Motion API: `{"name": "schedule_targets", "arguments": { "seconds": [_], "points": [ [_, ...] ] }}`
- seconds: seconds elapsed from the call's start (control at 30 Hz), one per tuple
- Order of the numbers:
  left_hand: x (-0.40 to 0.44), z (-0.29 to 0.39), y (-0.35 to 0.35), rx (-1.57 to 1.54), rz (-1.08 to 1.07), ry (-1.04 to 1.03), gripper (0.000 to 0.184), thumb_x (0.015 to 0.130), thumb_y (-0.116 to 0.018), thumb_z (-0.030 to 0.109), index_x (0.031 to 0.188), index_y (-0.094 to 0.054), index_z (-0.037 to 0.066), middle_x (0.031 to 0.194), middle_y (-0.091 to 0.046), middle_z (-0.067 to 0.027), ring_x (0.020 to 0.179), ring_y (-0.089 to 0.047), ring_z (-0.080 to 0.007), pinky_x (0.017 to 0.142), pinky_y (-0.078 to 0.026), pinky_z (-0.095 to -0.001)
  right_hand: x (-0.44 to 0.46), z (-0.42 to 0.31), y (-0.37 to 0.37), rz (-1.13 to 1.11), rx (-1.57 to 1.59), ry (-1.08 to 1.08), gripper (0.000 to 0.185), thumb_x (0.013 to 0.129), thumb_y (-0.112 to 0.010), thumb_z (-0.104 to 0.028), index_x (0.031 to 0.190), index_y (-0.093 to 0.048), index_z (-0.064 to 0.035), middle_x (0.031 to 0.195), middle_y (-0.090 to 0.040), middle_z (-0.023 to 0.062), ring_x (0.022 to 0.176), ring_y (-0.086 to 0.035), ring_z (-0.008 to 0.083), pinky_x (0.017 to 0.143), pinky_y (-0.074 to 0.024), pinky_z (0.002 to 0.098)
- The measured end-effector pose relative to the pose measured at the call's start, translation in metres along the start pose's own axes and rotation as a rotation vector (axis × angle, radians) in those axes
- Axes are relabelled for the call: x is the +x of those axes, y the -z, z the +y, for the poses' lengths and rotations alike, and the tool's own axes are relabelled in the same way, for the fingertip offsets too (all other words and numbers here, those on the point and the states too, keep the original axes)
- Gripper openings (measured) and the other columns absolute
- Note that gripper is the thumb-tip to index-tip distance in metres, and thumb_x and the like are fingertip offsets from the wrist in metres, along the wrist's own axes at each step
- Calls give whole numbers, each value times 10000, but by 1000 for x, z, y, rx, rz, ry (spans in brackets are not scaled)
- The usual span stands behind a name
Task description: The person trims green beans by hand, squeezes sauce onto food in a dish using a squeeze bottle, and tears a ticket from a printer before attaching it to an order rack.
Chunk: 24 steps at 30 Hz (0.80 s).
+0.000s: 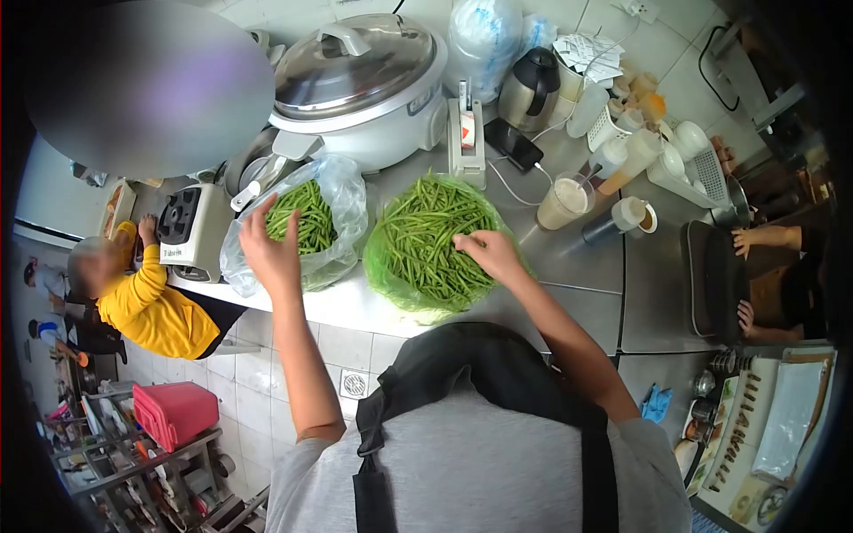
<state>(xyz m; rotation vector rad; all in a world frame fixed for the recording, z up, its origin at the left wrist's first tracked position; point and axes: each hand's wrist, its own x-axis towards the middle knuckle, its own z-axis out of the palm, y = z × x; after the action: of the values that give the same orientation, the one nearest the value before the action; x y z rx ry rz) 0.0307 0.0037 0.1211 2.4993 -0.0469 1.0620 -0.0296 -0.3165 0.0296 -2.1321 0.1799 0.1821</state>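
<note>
Cut green beans (434,233) heap up in a green plastic bag (391,289) on the steel counter. My right hand (490,255) is over the right side of this heap, thumb and fingers pinched together on green beans; how many they hold is hidden. To the left, a clear plastic bag (348,200) stands open with a smaller pile of green beans (309,222) inside. My left hand (271,249) hovers at this bag's left side, fingers apart and nothing visible between them.
Behind the bags stand a large rice cooker (355,115), a phone (514,144) on a cable and a thermos jug (530,89). A cup (565,202) and sauce bottles (613,218) are at right. A person in yellow (155,302) works beside a portable stove (191,226) at left.
</note>
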Motion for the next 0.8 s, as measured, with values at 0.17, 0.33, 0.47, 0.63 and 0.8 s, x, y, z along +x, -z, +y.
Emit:
{"name": "schedule_targets", "arguments": {
  "seconds": [0.17, 0.33, 0.47, 0.63, 0.8],
  "points": [
    [-45, 63, -25, -369, -200, -109, 281, 732, -752, 104, 1003, -674, 104, 981, -642, -85, 961, -580, -268, 854, -445, -370, 7, -4, -14, 55, -138, 45, 416, 777, -684, -452, 738, -690, -38, 612, -632, 125, 589, -626, 275, 557, -474, 366],
    [-87, 109, -43, -487, -496, -226, 312, 736, -699, 44, 1033, -679, 139, 917, -602, -71, 883, -556, -261, 786, -455, -361, 0, 3, -11, 37, -102, 87, 339, 799, -674, -371, 739, -654, -37, 621, -623, 105, 555, -602, 224, 550, -456, 345],
    [-97, 116, -59, -499, -574, -290, 335, 736, -687, 43, 1053, -692, 150, 896, -589, -66, 859, -550, -258, 758, -458, -359, -17, -9, -1, -21, 74, 191, 249, 872, -609, -277, 799, -648, -42, 625, -602, 77, 539, -534, 156, 550, -427, 306],
    [-83, 119, -60, -551, -486, -258, 254, 730, -705, 57, 972, -731, 132, 837, -599, -54, 796, -558, -245, 693, -468, -354, -25, -23, 3, 29, 247, 287, 236, 931, -540, -218, 815, -617, -28, 654, -573, 34, 588, -479, 95, 562, -395, 273],
    [-88, 125, -58, -731, -564, -40, 185, 760, -718, 34, 940, -732, 75, 736, -620, -54, 668, -566, -171, 607, -456, -304, -25, -24, 1, -60, 581, 109, 234, 948, -521, -201, 840, -584, -4, 665, -560, 21, 621, -478, 62, 573, -392, 234]
  ]
}}
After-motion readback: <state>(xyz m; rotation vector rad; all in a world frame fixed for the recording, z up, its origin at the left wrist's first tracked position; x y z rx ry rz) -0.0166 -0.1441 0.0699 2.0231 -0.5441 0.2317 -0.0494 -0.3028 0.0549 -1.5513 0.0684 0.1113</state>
